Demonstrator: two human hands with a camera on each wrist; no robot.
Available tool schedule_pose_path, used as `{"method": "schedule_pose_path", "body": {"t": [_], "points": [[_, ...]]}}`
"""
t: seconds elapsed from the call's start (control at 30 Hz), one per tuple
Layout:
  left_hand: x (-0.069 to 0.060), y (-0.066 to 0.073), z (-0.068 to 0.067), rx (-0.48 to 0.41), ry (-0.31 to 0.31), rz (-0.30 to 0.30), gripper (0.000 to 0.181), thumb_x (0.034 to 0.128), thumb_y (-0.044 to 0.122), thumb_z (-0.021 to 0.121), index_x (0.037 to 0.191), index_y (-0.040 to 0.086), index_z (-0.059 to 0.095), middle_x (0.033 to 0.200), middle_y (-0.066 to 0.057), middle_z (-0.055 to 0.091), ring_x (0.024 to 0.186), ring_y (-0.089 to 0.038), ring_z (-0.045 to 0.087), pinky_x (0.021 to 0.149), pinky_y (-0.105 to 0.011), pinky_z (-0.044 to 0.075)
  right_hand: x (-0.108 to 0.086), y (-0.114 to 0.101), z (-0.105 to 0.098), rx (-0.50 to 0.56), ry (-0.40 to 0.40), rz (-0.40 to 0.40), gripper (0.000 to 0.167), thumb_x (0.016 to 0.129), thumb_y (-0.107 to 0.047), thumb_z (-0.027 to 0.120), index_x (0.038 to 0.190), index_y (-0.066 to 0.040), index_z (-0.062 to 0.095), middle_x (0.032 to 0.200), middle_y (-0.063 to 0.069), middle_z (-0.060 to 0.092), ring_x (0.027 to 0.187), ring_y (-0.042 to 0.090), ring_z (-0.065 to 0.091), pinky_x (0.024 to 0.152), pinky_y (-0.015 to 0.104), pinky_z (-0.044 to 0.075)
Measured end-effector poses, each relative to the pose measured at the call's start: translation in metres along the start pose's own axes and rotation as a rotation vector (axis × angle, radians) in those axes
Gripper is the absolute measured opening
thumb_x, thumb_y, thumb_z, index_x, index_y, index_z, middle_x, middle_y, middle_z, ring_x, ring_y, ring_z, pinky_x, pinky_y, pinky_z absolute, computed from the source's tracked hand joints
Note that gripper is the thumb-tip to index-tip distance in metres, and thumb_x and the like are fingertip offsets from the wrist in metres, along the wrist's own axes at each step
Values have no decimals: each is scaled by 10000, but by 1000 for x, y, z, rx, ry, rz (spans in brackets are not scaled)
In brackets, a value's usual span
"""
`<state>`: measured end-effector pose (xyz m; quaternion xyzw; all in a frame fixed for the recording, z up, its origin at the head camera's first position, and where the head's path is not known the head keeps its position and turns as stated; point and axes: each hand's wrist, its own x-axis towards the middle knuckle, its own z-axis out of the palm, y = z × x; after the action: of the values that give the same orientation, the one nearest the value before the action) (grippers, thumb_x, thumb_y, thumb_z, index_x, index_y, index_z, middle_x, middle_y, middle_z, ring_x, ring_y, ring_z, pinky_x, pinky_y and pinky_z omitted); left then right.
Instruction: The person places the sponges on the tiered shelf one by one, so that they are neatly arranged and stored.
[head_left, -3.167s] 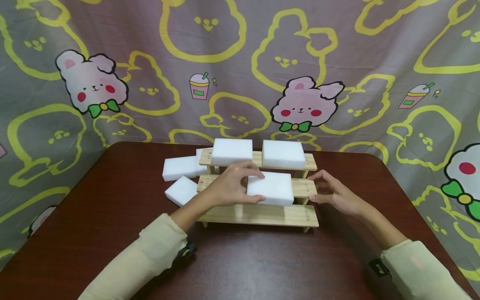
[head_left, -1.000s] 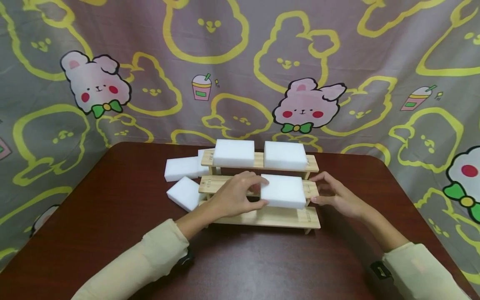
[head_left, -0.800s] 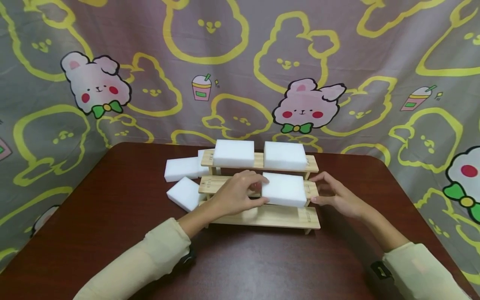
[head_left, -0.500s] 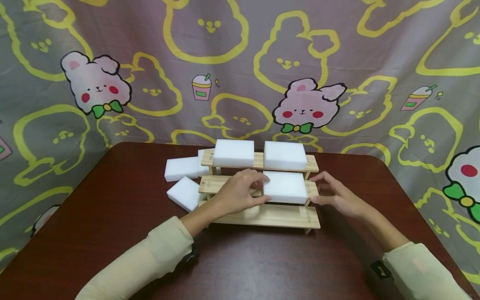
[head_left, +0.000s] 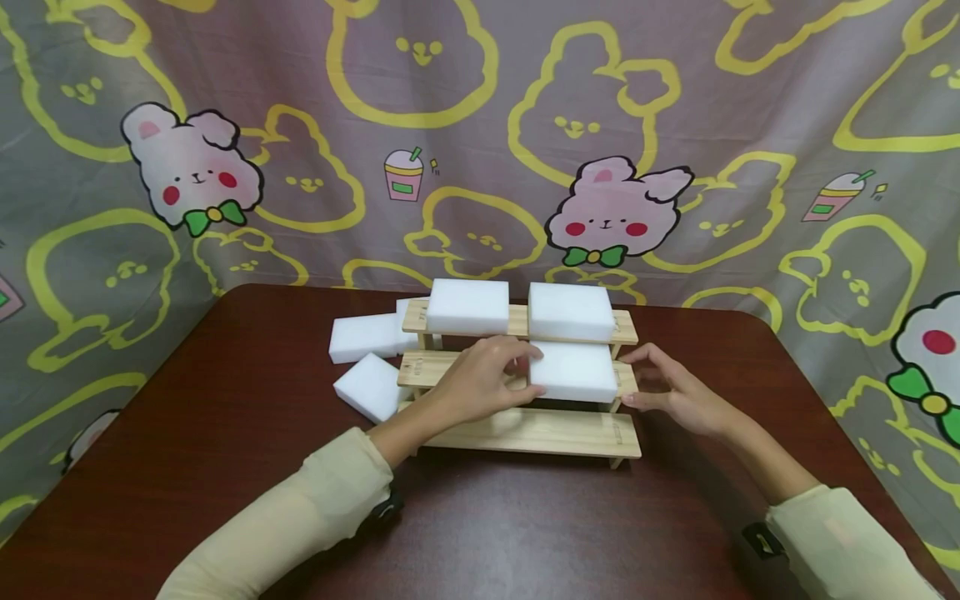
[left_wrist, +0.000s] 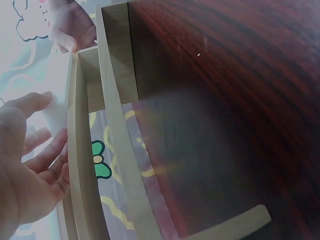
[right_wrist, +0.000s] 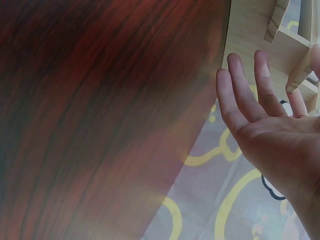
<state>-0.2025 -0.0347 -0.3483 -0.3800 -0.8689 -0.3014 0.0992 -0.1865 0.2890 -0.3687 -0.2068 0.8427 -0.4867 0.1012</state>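
A three-tier wooden display stand point(head_left: 517, 432) stands mid-table. My left hand point(head_left: 480, 379) holds the left end of a white foam block point(head_left: 573, 371) at the right part of the middle tier, thumb near its front corner. In the left wrist view, that hand point(left_wrist: 30, 165) has its lower fingers bent beside the plank edge. My right hand point(head_left: 675, 392) holds the middle tier's right end between thumb and index finger. In the right wrist view, several fingers of this hand point(right_wrist: 280, 130) extend loosely below the plank. Two more foam blocks point(head_left: 468, 306) point(head_left: 570, 310) sit on the top tier.
Left of the stand, loose white foam blocks point(head_left: 363, 337) point(head_left: 367, 387) lie on the dark red-brown table point(head_left: 480, 533); another is partly hidden behind the stand. A patterned cloth point(head_left: 465, 150) hangs behind the table. The bottom tier carries no block.
Over the frames my left hand has shifted the foam block rightward, then back onto the middle tier, close against the top tier's front. The right hand stays at the stand's end.
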Motion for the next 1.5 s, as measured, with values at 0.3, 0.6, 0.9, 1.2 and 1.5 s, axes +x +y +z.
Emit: {"method": "schedule_pose_path", "body": {"t": [0.3, 0.6, 0.9, 1.2, 1.5], "points": [[1, 2, -2, -5, -6, -11, 404, 877, 309, 848, 1175, 61, 733, 953, -26, 717, 880, -160, 690, 800, -297, 548, 0, -1, 0, 0, -2, -4, 450, 963, -42, 687, 1328, 12, 429, 1192, 214, 618, 1005, 236, 641, 792, 343, 570], [1, 1, -2, -5, -13, -22, 414, 881, 318, 844, 1191, 68, 732, 963, -25, 718, 882, -155, 687, 801, -294, 548, 0, 0, 1, 1, 2, -13, 444, 958, -40, 692, 1318, 16, 437, 1189, 218, 614, 1008, 243, 641, 791, 335, 569], [-5, 0, -5, -17, -8, -5, 413, 888, 342, 832, 1185, 74, 730, 971, -24, 705, 864, -149, 670, 790, -264, 543, 0, 0, 1, 10, 4, -7, 447, 955, -40, 697, 1315, 18, 437, 1194, 225, 611, 1006, 232, 645, 789, 335, 569], [-14, -2, -12, -20, 21, -6, 411, 876, 332, 846, 1191, 94, 733, 946, -9, 682, 824, -136, 652, 749, -248, 525, 1, 0, 1, 12, 6, -3, 451, 953, -43, 699, 1316, 17, 437, 1209, 222, 607, 1013, 224, 643, 793, 335, 568], [-35, -15, -31, -18, 26, 9, 388, 873, 261, 854, 1179, 61, 725, 930, -19, 672, 806, -146, 616, 705, -261, 505, 0, 1, 1, 18, 6, -7, 448, 954, -33, 696, 1315, 24, 436, 1183, 220, 620, 990, 192, 650, 789, 330, 570]]}}
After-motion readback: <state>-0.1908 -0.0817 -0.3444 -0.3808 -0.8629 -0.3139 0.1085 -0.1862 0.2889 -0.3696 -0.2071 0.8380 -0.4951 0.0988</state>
